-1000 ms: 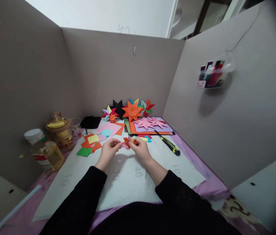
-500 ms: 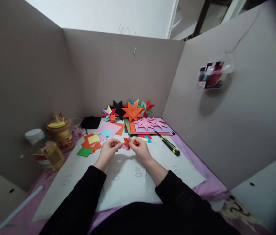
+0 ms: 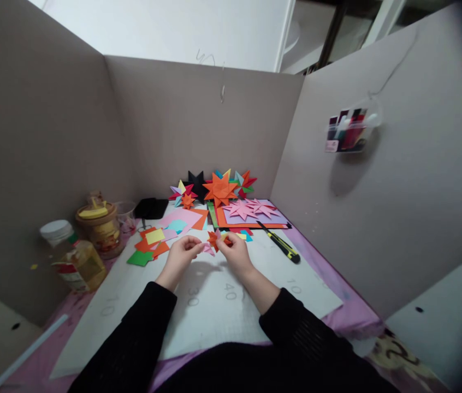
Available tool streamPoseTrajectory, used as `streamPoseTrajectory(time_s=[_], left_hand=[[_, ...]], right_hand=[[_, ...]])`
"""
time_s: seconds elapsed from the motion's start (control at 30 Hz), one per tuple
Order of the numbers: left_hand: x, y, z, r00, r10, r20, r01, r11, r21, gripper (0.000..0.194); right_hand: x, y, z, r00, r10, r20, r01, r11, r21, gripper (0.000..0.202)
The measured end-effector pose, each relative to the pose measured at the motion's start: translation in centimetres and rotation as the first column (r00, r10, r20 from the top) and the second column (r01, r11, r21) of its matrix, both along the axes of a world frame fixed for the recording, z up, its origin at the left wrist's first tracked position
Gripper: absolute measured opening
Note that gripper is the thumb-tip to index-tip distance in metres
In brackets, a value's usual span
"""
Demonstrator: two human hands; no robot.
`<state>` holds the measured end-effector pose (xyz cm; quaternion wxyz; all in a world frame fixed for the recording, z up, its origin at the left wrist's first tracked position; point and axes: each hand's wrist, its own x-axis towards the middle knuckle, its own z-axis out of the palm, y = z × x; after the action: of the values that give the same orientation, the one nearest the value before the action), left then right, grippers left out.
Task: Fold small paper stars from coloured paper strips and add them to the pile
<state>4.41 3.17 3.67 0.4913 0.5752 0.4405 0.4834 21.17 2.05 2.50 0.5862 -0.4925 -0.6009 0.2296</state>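
My left hand pinches a small pink folded paper piece between thumb and fingertips. Close beside it, my right hand grips a small orange paper star, partly covered by the fingers. A bit of pink shows at the star's upper edge too. Whether the lower pink piece touches the star I cannot tell. Both hands are above a white board with pencilled numbers. Behind the right hand, yellow and blue paper bits peek out.
Finished paper stars lean at the back wall, with pink stars on stacked sheets. A yellow-black cutter knife lies right. Coloured paper squares, a glue bottle and a lidded jar are left. Grey panels surround the table.
The pink piece in my left hand now stands out more distinctly below the orange star. Both hands stay nearly in place; the whole view has shifted slightly.
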Motion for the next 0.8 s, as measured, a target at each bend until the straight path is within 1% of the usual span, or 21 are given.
streamPoseTrajectory(time_s=[0.2,0.37,0.6,0.8], left_hand=[[0.07,-0.03,0.21,1.000,0.008,-0.004,-0.008,1.000,-0.002,0.030],[0.15,-0.08,0.20,1.000,0.025,0.006,-0.025,0.999,0.026,0.030],[0.34,-0.28,0.07,0.998,0.049,0.029,-0.051,0.997,0.055,0.028],[0.24,-0.37,0.25,0.997,0.079,-0.003,-0.079,0.993,0.085,0.027]], right_hand=[[-0.26,-0.37,0.37,0.999,0.036,0.010,-0.036,0.999,0.010,0.019],[-0.37,-0.39,0.28,0.998,0.066,-0.015,-0.067,0.997,-0.028,0.020],[-0.53,-0.14,-0.34,0.973,0.204,-0.110,-0.216,0.970,-0.111,0.020],[-0.13,0.18,-0.54,0.950,0.278,-0.139,-0.298,0.942,-0.154,0.025]])
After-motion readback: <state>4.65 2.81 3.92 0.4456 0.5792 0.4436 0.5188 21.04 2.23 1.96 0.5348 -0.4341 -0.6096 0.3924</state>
